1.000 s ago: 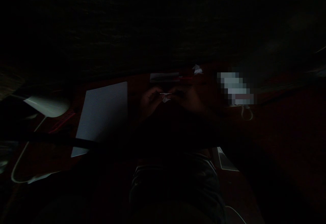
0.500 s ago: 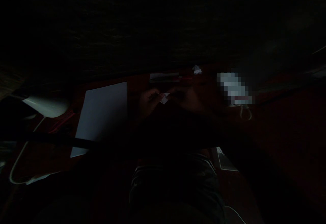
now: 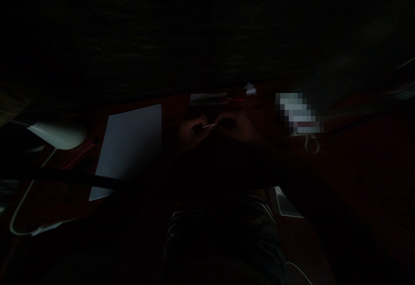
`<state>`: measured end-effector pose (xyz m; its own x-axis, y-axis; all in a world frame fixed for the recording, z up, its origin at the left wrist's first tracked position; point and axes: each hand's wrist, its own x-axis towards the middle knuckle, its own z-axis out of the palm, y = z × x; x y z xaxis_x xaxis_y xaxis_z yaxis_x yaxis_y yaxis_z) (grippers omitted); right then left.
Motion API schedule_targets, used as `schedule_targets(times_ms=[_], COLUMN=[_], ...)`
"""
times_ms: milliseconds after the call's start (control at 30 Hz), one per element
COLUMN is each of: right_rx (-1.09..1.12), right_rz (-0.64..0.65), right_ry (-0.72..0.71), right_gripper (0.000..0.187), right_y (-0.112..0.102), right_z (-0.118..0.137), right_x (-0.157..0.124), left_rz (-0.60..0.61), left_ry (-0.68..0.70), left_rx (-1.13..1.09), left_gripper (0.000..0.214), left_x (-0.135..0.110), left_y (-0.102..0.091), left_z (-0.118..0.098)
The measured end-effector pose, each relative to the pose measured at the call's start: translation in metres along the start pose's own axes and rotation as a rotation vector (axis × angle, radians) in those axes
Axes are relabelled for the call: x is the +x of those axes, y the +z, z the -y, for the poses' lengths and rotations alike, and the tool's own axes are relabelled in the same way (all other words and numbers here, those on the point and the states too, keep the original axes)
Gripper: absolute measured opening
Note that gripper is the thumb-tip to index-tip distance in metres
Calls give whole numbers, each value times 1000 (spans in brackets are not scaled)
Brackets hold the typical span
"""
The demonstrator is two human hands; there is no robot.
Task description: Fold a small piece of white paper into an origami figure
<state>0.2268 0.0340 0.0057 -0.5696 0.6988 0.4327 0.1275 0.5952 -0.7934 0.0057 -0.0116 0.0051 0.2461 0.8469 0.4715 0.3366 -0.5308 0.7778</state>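
Note:
The scene is very dark. My left hand (image 3: 189, 132) and my right hand (image 3: 238, 127) meet above a reddish table (image 3: 356, 155), both pinched on a small folded white paper piece (image 3: 210, 126) held between them. Only its thin edge shows now. A white sheet of paper (image 3: 131, 146) lies flat just left of my left hand.
A pale rounded object (image 3: 60, 134) with a white cable (image 3: 22, 209) sits at far left. At the far table edge lie a white flat box (image 3: 209, 98) and a small folded paper (image 3: 250, 88). A blurred white item (image 3: 298, 113) lies at right.
The small paper piece between my hands has turned from a visible triangular face to a thin edge-on sliver. Both hands stayed in place.

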Motion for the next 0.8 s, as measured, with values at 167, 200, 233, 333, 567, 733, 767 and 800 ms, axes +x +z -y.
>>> schedule_targets(times_ms=[167, 200, 233, 333, 567, 733, 767, 800], right_rx=[34, 54, 74, 99, 83, 59, 72, 92], right_rz=[24, 27, 28, 23, -15, 0, 3, 4], right_ry=[19, 16, 10, 4, 33, 12, 5, -1], right_gripper=[11, 11, 11, 12, 15, 7, 7, 6], right_y=[-1, -1, -1, 0, 0, -2, -2, -3], right_z=[5, 5, 4, 1, -7, -1, 0, 2], right_x=[-1, -1, -1, -1, -4, -4, -4, -4], left_rz=[1, 10, 20, 23, -37, -46, -45, -40], left_ry=[3, -7, -17, -39, 26, 54, 56, 57], left_rx=[-62, -84, -101, -111, -68, -14, -5, 0], left_gripper=[43, 44, 45, 47, 33, 36, 39, 41], left_x=[-1, -2, -2, -2, -2, -1, -1, -1], left_y=[-3, -3, -4, -4, 1, -2, -3, -4], left_z=[-1, -1, -1, -2, -2, -8, -9, -9])
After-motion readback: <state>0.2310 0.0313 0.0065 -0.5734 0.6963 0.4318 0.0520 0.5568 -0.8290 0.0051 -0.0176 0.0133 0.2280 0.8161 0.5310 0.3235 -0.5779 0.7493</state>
